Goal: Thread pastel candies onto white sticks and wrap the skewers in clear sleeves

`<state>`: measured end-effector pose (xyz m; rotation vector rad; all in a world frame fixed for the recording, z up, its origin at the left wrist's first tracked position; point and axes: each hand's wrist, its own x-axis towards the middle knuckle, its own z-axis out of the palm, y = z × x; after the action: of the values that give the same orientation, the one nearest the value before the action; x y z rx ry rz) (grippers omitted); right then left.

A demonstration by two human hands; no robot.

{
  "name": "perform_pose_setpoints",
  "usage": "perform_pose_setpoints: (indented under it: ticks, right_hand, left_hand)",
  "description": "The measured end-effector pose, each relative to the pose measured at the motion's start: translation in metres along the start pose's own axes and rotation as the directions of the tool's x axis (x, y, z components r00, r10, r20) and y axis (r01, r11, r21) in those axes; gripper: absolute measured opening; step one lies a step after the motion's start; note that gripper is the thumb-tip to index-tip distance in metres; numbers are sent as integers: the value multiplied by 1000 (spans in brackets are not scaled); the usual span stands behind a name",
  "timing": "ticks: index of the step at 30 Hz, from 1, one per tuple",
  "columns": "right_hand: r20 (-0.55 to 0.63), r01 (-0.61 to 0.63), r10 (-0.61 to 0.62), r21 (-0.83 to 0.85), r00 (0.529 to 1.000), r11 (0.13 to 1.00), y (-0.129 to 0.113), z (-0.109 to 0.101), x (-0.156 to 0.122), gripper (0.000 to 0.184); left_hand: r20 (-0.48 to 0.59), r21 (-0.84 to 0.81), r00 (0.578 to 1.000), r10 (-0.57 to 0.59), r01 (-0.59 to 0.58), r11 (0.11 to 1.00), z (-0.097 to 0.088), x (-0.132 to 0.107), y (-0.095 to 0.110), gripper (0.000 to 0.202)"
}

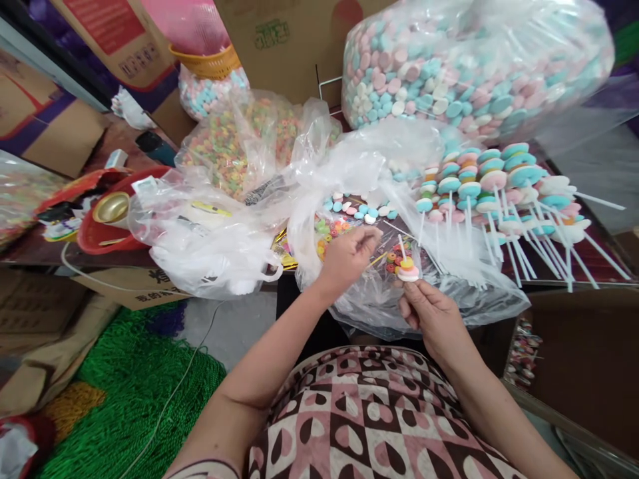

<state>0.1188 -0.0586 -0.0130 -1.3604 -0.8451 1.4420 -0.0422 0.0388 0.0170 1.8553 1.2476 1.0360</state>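
Observation:
My right hand (433,309) pinches a candy skewer (408,269) from below. Its white stick points up through a pale pink-and-white marshmallow with yellow and orange gummy rings above it. To the left, my left hand (351,255) hovers over the plastic with its fingers curled together; whatever they may hold is hidden. Under the hands, a clear plastic bag (359,303) is spread on the table. Loose gummy rings (333,229) and small blue, pink and white marshmallows (362,211) lie on it. Another few red and green gummy rings (392,261) sit just behind the skewer.
Finished-looking marshmallow skewers (492,179) are piled at the right, sticks overhanging the table edge. Behind stand a large bag of marshmallows (469,73) and a bag of gummy rings (239,140). A red basin (94,229) holds a gold bowl (110,209) at the left.

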Motion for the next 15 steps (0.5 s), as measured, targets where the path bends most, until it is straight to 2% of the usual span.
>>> perform_pose_setpoints:
  ticks: [1, 3, 6, 8, 10, 15]
  right_hand:
    - [-11, 3, -2, 16, 1000, 1000, -1, 0, 0, 38]
    - [-14, -1, 1, 25, 1000, 1000, -1, 1, -2, 39]
    - [4, -10, 10, 19, 1000, 1000, 1, 1, -3, 41]
    - [4, -10, 10, 21, 1000, 1000, 3, 0, -3, 42]
    - [-3, -11, 11, 26, 1000, 1000, 5, -2, -3, 43]
    - [0, -24, 24, 36, 1000, 999, 7, -4, 0, 45]
  left_hand:
    - [-2, 151, 999, 34, -33, 988, -1, 14, -4, 21]
    - [57, 438, 997, 58, -77, 895, 0, 41, -14, 21]
    - [198, 691, 979, -47, -106, 715, 6, 71, -23, 23]
    - [240, 760, 964, -111, -116, 640, 9, 81, -25, 28]
    - [256, 779, 957, -138, -120, 615, 9, 85, -26, 28]
    - [248, 741, 958, -142, -93, 665, 3, 86, -32, 24]
